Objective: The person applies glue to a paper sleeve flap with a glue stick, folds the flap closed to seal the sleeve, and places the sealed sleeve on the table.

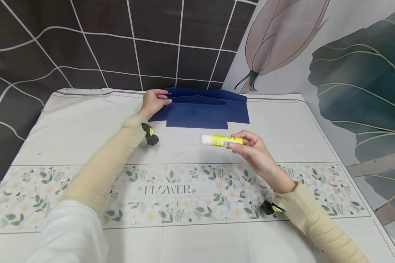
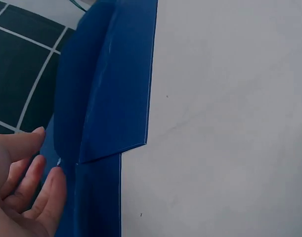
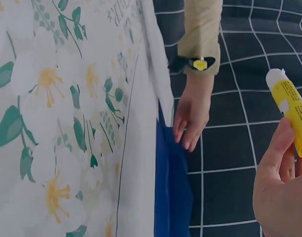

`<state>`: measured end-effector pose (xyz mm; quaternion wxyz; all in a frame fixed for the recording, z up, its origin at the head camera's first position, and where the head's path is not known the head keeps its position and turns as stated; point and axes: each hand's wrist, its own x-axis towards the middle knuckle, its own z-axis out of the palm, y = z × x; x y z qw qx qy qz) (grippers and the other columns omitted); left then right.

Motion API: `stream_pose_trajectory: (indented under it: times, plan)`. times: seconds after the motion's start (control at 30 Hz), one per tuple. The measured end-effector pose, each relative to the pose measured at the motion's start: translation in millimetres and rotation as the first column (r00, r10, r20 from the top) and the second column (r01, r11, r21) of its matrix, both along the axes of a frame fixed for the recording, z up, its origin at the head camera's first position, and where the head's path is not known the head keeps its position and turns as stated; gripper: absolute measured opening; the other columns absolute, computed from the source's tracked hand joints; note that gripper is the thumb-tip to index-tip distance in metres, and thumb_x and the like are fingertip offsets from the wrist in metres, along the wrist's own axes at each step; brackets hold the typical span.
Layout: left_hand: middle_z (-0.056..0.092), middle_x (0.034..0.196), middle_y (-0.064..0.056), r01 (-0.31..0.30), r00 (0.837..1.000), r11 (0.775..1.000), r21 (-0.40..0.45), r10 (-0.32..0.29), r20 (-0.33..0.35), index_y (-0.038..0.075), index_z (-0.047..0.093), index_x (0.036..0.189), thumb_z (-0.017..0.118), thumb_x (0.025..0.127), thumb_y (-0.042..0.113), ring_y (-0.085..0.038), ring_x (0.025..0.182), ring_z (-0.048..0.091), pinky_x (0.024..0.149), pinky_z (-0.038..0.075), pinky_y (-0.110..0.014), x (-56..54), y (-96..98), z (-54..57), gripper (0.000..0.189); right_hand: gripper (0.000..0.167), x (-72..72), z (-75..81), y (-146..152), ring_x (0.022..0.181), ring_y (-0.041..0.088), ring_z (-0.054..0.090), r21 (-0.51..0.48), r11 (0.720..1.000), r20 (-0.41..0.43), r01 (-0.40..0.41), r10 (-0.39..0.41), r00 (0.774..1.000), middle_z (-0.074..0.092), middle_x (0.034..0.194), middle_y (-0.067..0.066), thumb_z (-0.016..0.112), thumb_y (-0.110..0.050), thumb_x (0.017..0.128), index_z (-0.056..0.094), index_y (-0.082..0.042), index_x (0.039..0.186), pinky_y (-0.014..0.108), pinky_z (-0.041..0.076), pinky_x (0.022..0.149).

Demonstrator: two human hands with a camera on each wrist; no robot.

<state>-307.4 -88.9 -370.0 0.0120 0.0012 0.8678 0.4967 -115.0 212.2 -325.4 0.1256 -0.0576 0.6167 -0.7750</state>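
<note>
In the head view a dark blue sheet of folded paper (image 1: pixel 197 116), with notched corners and a partly raised flap (image 1: pixel 197 99), lies at the far edge of the table. My left hand (image 1: pixel 154 102) is at its left end, fingers loosely bent. In the left wrist view those fingers (image 2: pixel 53 192) stand beside the blue paper (image 2: pixel 118 89), nothing between them and the thumb. A small white fleck shows near the fingertips. My right hand (image 1: pixel 253 149) grips a yellow glue stick (image 1: pixel 225 141) by one end, above the table in front of the paper, its white end pointing left.
A pale cloth (image 1: pixel 85 146) with a floral band (image 1: pixel 171 212) and the word FLOWER covers the table. Behind it hangs a dark curtain with a white grid (image 1: pixel 112 54). A large leaf-patterned backdrop (image 1: pixel 358 73) is at the right.
</note>
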Motion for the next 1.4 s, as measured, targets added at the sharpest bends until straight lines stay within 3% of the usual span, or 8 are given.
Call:
stream_pose_trajectory:
  times: [0.27,0.57,0.83,1.1,1.3,1.4]
  plan:
    - [0.071,0.109,-0.018,-0.029,1.000,0.991,-0.132,0.029,-0.004,0.002,0.068,0.117,0.069,0.086,0.015,-0.028,0.105,0.066,0.100,0.046,-0.032,-3.5,9.3,-2.7,0.034,0.026,-0.8,-2.5,-1.6,0.085,0.005,0.067,0.021,0.999,0.013,-0.038,0.037,0.999,0.074,0.089,-0.008,0.064,0.003,0.085,0.072,-0.021,0.089,0.016,0.052,0.069]
    - [0.072,0.107,-0.018,-0.077,0.997,0.981,-0.180,0.074,-0.026,0.004,0.071,0.112,0.067,0.088,0.017,-0.028,0.101,0.068,0.096,0.048,-0.035,-2.5,9.1,-18.0,0.027,0.028,1.0,-7.3,-1.7,0.085,0.006,0.067,0.021,0.999,0.012,-0.047,0.047,0.999,0.074,0.089,-0.007,0.062,0.006,0.085,0.071,-0.020,0.090,0.016,0.052,0.070]
    - [0.072,0.101,-0.017,-0.115,0.991,0.975,-0.192,0.100,-0.086,0.005,0.073,0.104,0.064,0.091,0.017,-0.028,0.094,0.067,0.089,0.048,-0.037,-3.3,11.2,-22.8,0.020,0.029,0.6,-11.2,-0.5,0.085,0.005,0.067,0.024,0.998,0.020,-0.057,0.056,0.998,0.074,0.090,-0.008,0.060,0.006,0.085,0.071,-0.021,0.091,0.017,0.052,0.071]
    - [0.071,0.101,-0.017,-0.135,0.988,0.978,-0.157,0.121,-0.095,0.005,0.068,0.109,0.059,0.095,0.020,-0.027,0.094,0.065,0.087,0.047,-0.037,-7.2,10.6,-26.2,0.022,0.027,0.6,-10.8,0.0,0.086,0.005,0.067,0.033,0.997,0.032,-0.064,0.063,0.997,0.074,0.091,-0.008,0.060,0.004,0.087,0.070,-0.020,0.092,0.017,0.052,0.072]
    - [0.068,0.088,-0.012,-0.108,0.993,0.994,-0.016,0.107,-0.043,0.000,0.066,0.111,0.058,0.096,0.016,-0.006,0.061,0.057,0.062,0.049,-0.015,-9.9,5.9,-27.8,0.024,0.026,0.2,-11.0,-0.6,0.085,0.005,0.067,0.028,0.997,0.042,-0.067,0.066,0.997,0.074,0.090,-0.007,0.061,0.003,0.087,0.070,-0.020,0.092,0.017,0.052,0.071]
    - [0.065,0.083,-0.008,-0.073,0.997,0.996,0.059,0.074,-0.006,-0.004,0.064,0.114,0.057,0.096,0.014,0.001,0.052,0.052,0.054,0.048,-0.011,-7.8,2.9,-26.7,0.026,0.025,0.3,-11.2,0.2,0.085,0.005,0.067,0.034,0.998,0.049,-0.061,0.060,0.997,0.073,0.091,-0.007,0.060,0.002,0.088,0.070,-0.020,0.093,0.017,0.053,0.072]
